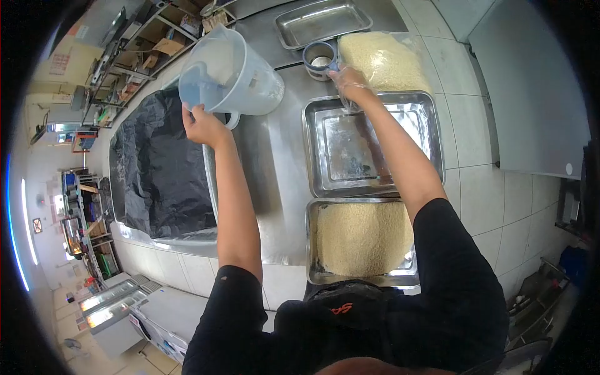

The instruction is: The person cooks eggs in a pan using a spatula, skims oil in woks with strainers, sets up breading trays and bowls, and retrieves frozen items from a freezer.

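Observation:
My left hand (205,127) has its fingers closed on the near rim of a large translucent plastic jug (264,87). The jug leans with its mouth toward the left, and its handle shows just right of my wrist. A clear plastic glove covers my right hand (351,84), whose fingers are wrapped at the side of a small cup with a blue-grey rim (310,67). Something pale and round shows inside that cup. Right beside it lies a clear bag of pale yellow crumbs (384,62). Below my right forearm is a steel tray (310,147) with wet-looking residue on its bottom.
Nearest my body, a second steel tray (310,262) holds a bed of fine tan crumbs. A black plastic sheet (165,169) lines a wide container at left. Another shallow steel tray (322,24) sits at the back of the steel table (272,181). Shelves stand farther left.

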`<control>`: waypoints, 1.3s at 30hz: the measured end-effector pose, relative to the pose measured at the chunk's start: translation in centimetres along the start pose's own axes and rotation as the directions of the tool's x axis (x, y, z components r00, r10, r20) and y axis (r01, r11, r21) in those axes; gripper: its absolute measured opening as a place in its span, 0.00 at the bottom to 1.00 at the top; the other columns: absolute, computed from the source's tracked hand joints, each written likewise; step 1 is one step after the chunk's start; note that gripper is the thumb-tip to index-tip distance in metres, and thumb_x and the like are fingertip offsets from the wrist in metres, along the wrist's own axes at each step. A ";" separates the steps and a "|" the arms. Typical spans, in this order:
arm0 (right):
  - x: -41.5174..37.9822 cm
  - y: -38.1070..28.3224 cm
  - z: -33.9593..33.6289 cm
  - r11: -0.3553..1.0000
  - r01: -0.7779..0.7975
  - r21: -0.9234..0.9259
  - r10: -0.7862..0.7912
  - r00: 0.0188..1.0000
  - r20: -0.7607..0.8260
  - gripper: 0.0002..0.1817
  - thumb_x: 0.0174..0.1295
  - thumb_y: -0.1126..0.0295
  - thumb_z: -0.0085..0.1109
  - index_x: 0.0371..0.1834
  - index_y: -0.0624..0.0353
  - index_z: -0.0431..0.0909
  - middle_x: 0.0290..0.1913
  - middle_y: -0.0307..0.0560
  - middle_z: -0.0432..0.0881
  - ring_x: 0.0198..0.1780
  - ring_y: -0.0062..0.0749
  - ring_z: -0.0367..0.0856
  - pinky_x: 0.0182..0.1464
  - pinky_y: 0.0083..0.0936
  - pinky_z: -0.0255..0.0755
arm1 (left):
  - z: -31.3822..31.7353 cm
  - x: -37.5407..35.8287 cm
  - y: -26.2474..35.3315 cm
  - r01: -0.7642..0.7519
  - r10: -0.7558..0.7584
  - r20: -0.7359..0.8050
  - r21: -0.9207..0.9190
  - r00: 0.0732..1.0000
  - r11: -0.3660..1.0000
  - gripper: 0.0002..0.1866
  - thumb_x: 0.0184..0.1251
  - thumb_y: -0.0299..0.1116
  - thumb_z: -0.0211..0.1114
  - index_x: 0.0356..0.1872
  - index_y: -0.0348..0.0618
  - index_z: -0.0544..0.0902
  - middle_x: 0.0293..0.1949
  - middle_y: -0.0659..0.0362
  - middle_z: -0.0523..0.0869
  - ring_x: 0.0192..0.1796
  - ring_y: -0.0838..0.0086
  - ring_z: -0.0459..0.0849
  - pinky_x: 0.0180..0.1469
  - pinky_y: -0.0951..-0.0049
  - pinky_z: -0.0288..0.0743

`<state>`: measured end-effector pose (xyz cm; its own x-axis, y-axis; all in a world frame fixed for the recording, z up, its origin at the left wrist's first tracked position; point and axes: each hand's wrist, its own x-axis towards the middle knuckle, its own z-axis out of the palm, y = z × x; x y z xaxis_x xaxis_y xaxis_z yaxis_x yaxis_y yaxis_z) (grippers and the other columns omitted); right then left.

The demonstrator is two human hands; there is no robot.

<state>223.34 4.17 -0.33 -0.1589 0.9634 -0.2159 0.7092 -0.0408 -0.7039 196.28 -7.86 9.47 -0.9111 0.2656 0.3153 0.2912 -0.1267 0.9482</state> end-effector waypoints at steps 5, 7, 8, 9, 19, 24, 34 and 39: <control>-0.4 -0.4 -0.3 1.000 -0.011 0.021 0.010 0.999 0.036 0.25 0.66 0.51 0.51 0.57 0.58 0.73 0.56 0.62 0.77 0.58 0.59 0.74 0.60 0.46 0.68 | 2.0 0.5 -1.4 -0.064 0.058 -0.068 -0.081 0.996 0.995 0.21 0.56 0.29 0.55 0.51 0.30 0.80 0.37 0.52 0.85 0.36 0.68 0.82 0.42 0.71 0.74; 0.0 0.1 0.4 0.999 0.030 0.022 -0.030 0.999 -0.022 0.25 0.67 0.50 0.51 0.57 0.58 0.73 0.56 0.62 0.77 0.58 0.59 0.74 0.60 0.45 0.67 | 3.3 0.6 -1.1 -0.002 -0.002 -0.060 -0.067 0.998 0.998 0.21 0.56 0.28 0.55 0.51 0.29 0.80 0.39 0.52 0.85 0.38 0.68 0.82 0.43 0.72 0.74; 0.2 0.4 0.6 1.000 0.028 0.014 -0.027 0.999 -0.023 0.25 0.67 0.50 0.51 0.57 0.58 0.73 0.56 0.62 0.77 0.58 0.59 0.74 0.60 0.45 0.67 | 4.3 0.5 -0.9 -0.038 0.035 -0.044 -0.070 0.998 0.997 0.22 0.54 0.31 0.57 0.51 0.29 0.80 0.41 0.49 0.86 0.40 0.65 0.83 0.45 0.70 0.74; 0.3 0.3 0.7 1.000 0.021 0.015 -0.021 0.999 -0.028 0.25 0.67 0.50 0.51 0.57 0.57 0.73 0.56 0.62 0.77 0.58 0.58 0.74 0.60 0.45 0.68 | 5.2 0.8 -0.5 -0.030 0.026 -0.046 -0.073 0.999 0.997 0.22 0.54 0.31 0.57 0.51 0.29 0.80 0.41 0.49 0.86 0.40 0.65 0.83 0.45 0.70 0.74; -1.9 -1.0 -2.6 0.999 -0.047 0.008 0.047 0.999 0.021 0.28 0.64 0.53 0.53 0.62 0.60 0.71 0.57 0.64 0.76 0.60 0.54 0.75 0.61 0.41 0.67 | 13.6 6.0 -2.4 -0.125 0.110 0.068 0.290 0.992 0.949 0.28 0.51 0.41 0.60 0.53 0.32 0.79 0.49 0.41 0.83 0.53 0.49 0.80 0.57 0.58 0.70; -10.9 4.5 -7.5 0.937 0.299 0.178 -0.271 0.948 -0.165 0.26 0.63 0.54 0.56 0.59 0.59 0.73 0.55 0.56 0.79 0.54 0.46 0.79 0.58 0.38 0.70 | 15.4 8.0 -3.5 -0.136 0.045 0.246 0.368 0.968 0.920 0.34 0.58 0.49 0.59 0.60 0.32 0.72 0.54 0.39 0.79 0.57 0.48 0.77 0.60 0.58 0.67; -41.5 20.0 -11.3 0.929 -0.368 0.045 0.367 0.898 -0.241 0.21 0.61 0.63 0.59 0.53 0.65 0.76 0.47 0.58 0.80 0.47 0.44 0.79 0.51 0.34 0.72 | -2.8 -8.1 -5.8 -0.296 0.152 0.725 0.074 0.672 0.952 0.20 0.74 0.39 0.53 0.58 0.33 0.72 0.50 0.52 0.79 0.53 0.67 0.77 0.58 0.71 0.67; -49.4 23.6 -3.5 0.919 -0.377 0.115 0.394 0.889 -0.235 0.21 0.61 0.66 0.58 0.55 0.64 0.74 0.49 0.59 0.79 0.50 0.50 0.77 0.55 0.38 0.70 | -21.4 -23.3 -5.3 0.067 -0.388 0.815 0.400 0.430 0.914 0.24 0.78 0.40 0.45 0.66 0.32 0.65 0.63 0.49 0.71 0.66 0.66 0.68 0.67 0.70 0.60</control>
<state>250.30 -43.43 -3.93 0.2990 0.9024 -0.3102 0.6329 -0.4308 -0.6432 209.76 -33.81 -3.75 -0.2670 0.9425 -0.2008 0.3222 0.2837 0.9032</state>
